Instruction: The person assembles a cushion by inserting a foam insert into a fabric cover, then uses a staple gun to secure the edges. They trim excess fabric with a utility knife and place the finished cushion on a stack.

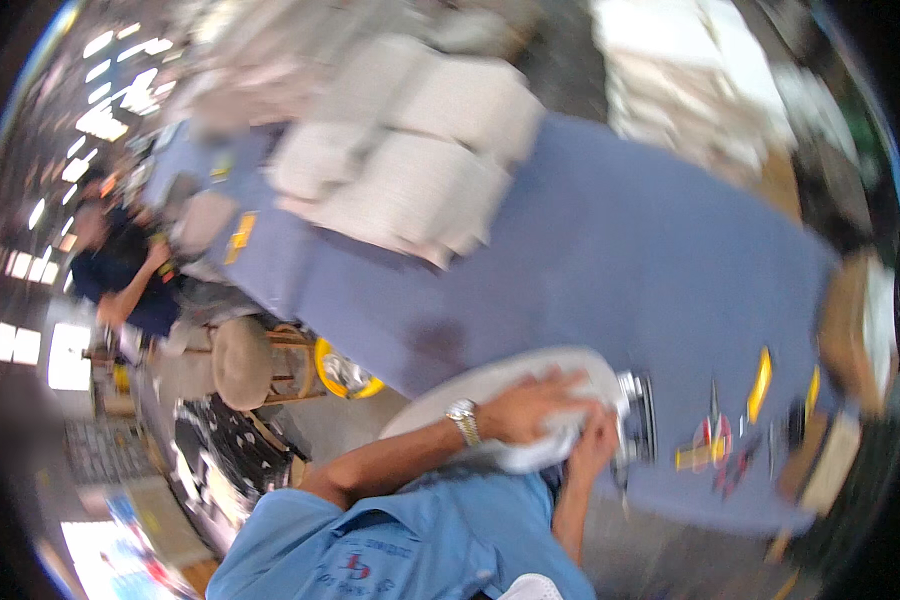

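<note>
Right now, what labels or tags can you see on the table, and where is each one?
Yellow tag: far left of the blue table, rectangular, blurred.
Yellow strip: near right, slanted.
Narrow yellow strip: just right of that.
Red-and-white item: near edge; too blurred to identify.

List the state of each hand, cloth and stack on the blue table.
Left hand: flat on the white cloth, pressing.
Right hand: gripping the cloth's edge.
White cloth: spread over the table's edge, bunched between the hands.
Folded cloth stacks: piled, blurred.
</note>
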Action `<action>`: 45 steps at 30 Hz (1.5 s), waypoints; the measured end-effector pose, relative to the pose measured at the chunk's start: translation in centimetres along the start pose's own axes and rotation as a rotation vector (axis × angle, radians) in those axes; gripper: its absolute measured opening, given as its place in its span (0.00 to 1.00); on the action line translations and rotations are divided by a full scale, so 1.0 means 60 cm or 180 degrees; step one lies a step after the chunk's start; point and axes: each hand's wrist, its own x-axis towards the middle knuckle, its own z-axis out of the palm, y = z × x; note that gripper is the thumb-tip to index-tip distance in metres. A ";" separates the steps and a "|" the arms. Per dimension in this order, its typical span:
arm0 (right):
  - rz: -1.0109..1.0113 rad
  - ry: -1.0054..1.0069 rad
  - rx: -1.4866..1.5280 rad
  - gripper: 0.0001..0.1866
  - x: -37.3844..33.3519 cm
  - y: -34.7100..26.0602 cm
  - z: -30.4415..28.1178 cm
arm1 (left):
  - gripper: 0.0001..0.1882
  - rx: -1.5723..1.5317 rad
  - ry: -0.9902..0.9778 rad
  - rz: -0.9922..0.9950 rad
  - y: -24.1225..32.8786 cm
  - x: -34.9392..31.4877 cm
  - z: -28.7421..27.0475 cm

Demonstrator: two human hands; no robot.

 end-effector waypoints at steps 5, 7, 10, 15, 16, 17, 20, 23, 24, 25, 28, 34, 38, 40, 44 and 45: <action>0.0257 -0.0472 0.0684 0.18 0.019 -0.001 0.028 | 0.46 -0.1368 -0.0196 -0.0083 -0.078 0.054 0.014; 0.0186 -0.0565 0.1045 0.18 0.028 0.031 0.048 | 0.45 -0.0841 -0.0428 -0.0592 -0.057 0.066 -0.003; 0.0351 -0.0779 0.1623 0.18 0.061 0.091 0.035 | 0.44 -0.0734 -0.0467 -0.0489 -0.052 0.077 -0.013; 0.0347 -0.0959 0.1699 0.19 0.063 0.075 0.019 | 0.40 -0.0421 -0.0086 -0.0564 -0.050 0.090 0.015; 0.0373 -0.1049 0.1629 0.19 0.065 0.077 0.018 | 0.39 -0.0329 -0.0065 -0.0671 -0.030 0.083 0.011; 0.0319 -0.1052 0.1948 0.20 0.066 0.080 0.024 | 0.39 -0.0205 -0.0045 -0.0762 -0.018 0.079 0.006; 0.0536 -0.1164 0.2055 0.19 0.070 0.060 0.011 | 0.38 0.0115 0.0123 -0.0828 -0.019 0.078 0.020; 0.0311 -0.1579 0.1580 0.14 0.094 0.100 -0.018 | 0.38 0.0192 0.0114 -0.0918 -0.004 0.069 0.020; 0.0136 -0.1721 0.1372 0.12 0.103 0.123 -0.032 | 0.38 0.0223 0.0097 -0.0910 -0.001 0.071 0.018; 0.0039 -0.1635 0.1196 0.11 0.104 0.120 -0.041 | 0.38 0.0253 0.0100 -0.0938 0.000 0.069 0.017; -0.0228 -0.1096 0.0155 0.14 0.104 0.137 -0.080 | 0.38 0.0209 0.0094 -0.0947 0.004 0.071 0.017; -0.0765 -0.0659 -0.2318 0.34 0.070 0.262 -0.100 | 0.38 0.0159 0.0216 -0.1028 -0.009 0.069 0.022; -0.0115 -0.0709 -0.2087 0.42 0.118 0.257 -0.100 | 0.37 0.0192 0.0236 -0.0843 -0.005 0.082 0.024; 0.0076 -0.0713 -0.1702 0.42 0.150 0.288 -0.115 | 0.36 0.0406 0.0323 -0.0812 -0.006 0.078 0.029; 0.0004 -0.0563 -0.1592 0.30 0.167 0.190 -0.160 | 0.36 0.0623 0.0331 -0.0780 -0.011 0.076 0.039; -0.0652 -0.0327 -0.1609 0.27 0.140 0.134 -0.169 | 0.36 0.0603 0.0321 -0.0780 -0.009 0.075 0.040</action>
